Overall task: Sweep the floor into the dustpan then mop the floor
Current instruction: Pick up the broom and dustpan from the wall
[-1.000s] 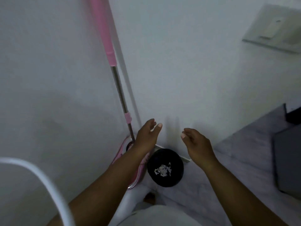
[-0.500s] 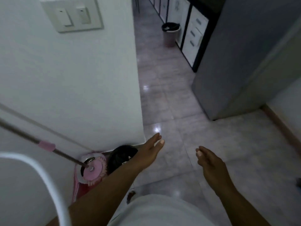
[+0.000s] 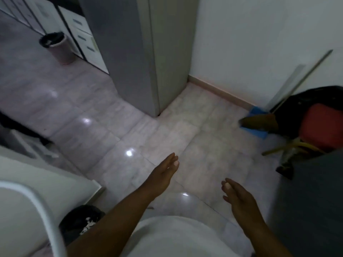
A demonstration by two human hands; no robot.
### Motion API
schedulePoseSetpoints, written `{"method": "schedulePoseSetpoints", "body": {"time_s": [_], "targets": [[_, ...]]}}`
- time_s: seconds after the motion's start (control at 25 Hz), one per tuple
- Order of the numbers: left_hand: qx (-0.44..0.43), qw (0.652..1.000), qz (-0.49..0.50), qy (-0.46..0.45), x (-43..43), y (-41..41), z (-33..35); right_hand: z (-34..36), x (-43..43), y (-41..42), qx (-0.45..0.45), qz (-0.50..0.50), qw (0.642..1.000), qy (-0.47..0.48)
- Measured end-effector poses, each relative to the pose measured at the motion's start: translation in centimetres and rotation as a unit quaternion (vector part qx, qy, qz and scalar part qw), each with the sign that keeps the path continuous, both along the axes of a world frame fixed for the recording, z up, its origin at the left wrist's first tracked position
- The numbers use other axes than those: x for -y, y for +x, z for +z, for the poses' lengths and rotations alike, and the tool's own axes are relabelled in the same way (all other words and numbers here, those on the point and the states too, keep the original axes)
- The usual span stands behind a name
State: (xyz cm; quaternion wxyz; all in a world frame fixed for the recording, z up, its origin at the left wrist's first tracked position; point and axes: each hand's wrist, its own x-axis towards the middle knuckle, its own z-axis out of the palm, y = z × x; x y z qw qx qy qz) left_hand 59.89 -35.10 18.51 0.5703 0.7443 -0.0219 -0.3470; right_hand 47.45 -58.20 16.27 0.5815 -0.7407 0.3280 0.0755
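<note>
Floor (image 3: 130, 112): pale, glossy stone tiles with bright light reflections.

- 10 o'clock: a pink waste bin (image 3: 59, 51) with a black liner stands upright, just beside white drawers (image 3: 82, 36).
- 12 o'clock: a tall grey cabinet (image 3: 130, 62) stands on the tiles.
- 3 o'clock: a broom (image 3: 259, 122) with a blue head rests on the tiles, handle leaning toward the wall.
- 7 o'clock: a black container (image 3: 78, 219) holds white scraps.
</note>
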Motion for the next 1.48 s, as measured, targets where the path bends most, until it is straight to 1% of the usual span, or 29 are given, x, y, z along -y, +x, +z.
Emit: {"method": "schedulePoseSetpoints", "body": {"time_s": [0.12,0.2,0.44,0.6,0.72,0.92,1.04,1.12,1.32,1.48], "targets": [[-0.018,0.999,-0.043,-0.006,3.7,1.8,-0.4,-0.2,2.8,-0.1,-0.020,-0.053,0.998,0.018],[-0.023,0.997,-0.072,-0.006,6.1,4.1,-0.7,0.1,4.6,1.2,-0.018,-0.087,0.996,0.027],[-0.008,0.988,-0.155,-0.004,14.1,12.9,-1.8,1.5,11.0,8.9,0.037,-0.167,0.985,0.004],[-0.006,0.974,-0.227,-0.006,19.3,19.3,-1.3,3.0,15.3,14.7,0.060,-0.212,0.975,-0.016],[0.009,0.961,-0.277,0.001,23.7,23.6,-1.0,3.2,17.9,17.2,0.065,-0.244,0.967,-0.016],[0.015,0.953,-0.302,0.001,32.1,28.7,-1.2,1.3,22.3,18.2,0.034,-0.290,0.956,0.001],[0.025,0.953,-0.301,-0.004,38.5,31.8,-1.7,-0.5,26.6,18.5,0.027,-0.313,0.949,0.032],[0.036,0.953,-0.299,0.000,42.8,33.4,-1.6,-1.5,30.0,19.0,0.030,-0.318,0.947,0.035],[0.037,0.953,-0.300,-0.008,53.3,35.8,-0.7,-1.2,41.3,22.4,0.046,-0.297,0.952,0.050],[0.027,0.956,-0.294,0.003,58.6,37.3,-1.3,0.0,50.7,27.3,0.076,-0.259,0.963,0.022]]}}
